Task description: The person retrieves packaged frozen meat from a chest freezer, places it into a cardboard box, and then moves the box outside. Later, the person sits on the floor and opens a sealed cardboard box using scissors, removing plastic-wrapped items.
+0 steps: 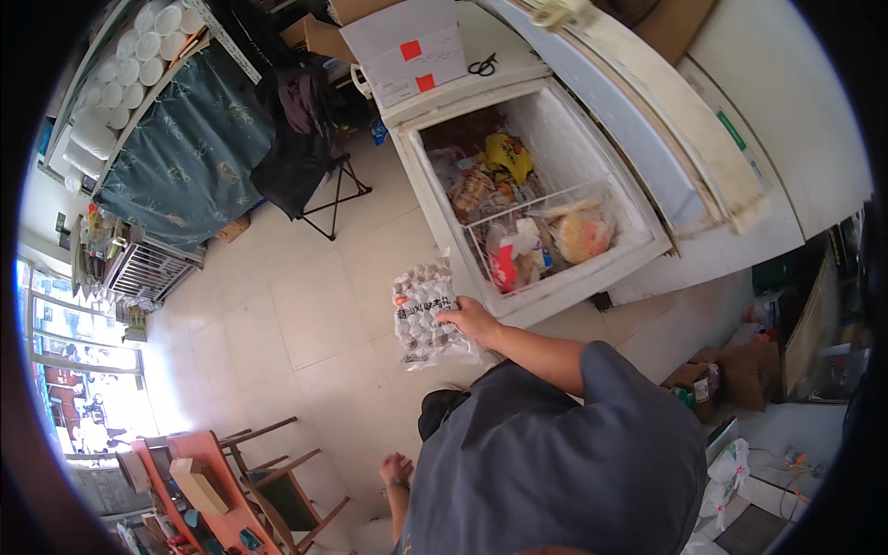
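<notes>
My right hand [472, 320] grips the right edge of a clear plastic bag of frozen meatballs [424, 312], which bears printed writing. The bag is above the tiled floor, beside the near left corner of an open chest freezer [517, 316]. Inside the freezer are a yellow plastic bag [508, 158], other bagged food and a white wire basket [517, 214]. The basket holds a red and white package [512, 260] and a clear bag with orange contents [585, 234]. My left hand [397, 470] hangs low at my side, away from the bag; its fingers look bent, and whether it holds anything is unclear.
The raised freezer lid [666, 118] stands at the right. A white cardboard box [406, 52] and black scissors [483, 65] lie on the freezer's far end. A black folding chair [295, 166] is at the upper left, a wooden chair [288, 496] and red table [225, 485] at the lower left.
</notes>
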Tool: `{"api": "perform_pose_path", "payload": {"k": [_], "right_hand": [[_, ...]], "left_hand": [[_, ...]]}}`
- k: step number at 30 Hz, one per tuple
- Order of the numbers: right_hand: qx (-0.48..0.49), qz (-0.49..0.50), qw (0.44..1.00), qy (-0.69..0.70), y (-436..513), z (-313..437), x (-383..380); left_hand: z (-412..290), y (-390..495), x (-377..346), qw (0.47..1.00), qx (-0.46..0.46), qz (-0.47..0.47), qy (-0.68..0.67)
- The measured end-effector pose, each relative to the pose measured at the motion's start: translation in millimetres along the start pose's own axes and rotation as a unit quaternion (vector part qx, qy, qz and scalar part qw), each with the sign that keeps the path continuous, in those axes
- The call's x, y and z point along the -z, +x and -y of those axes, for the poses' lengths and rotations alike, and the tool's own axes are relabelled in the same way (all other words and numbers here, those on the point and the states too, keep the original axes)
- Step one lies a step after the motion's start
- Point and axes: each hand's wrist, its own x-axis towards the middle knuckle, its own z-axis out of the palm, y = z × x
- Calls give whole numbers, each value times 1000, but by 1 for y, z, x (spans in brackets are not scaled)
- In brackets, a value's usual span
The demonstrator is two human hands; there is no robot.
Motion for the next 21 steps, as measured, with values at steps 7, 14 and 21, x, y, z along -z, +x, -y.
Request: {"api": "perform_pose_path", "payload": {"k": [7,14,21], "right_hand": [[-12,-85,992,89,81,3,-44],[48,-159,935,313,126,36,-52],[105,-310,888,324,187,87,18]], "left_hand": [[-36,82,62,987,85,-6,139],[-256,205,29,978,34,-13,204],[-478,273,-154,965,-129,22,227]]}}
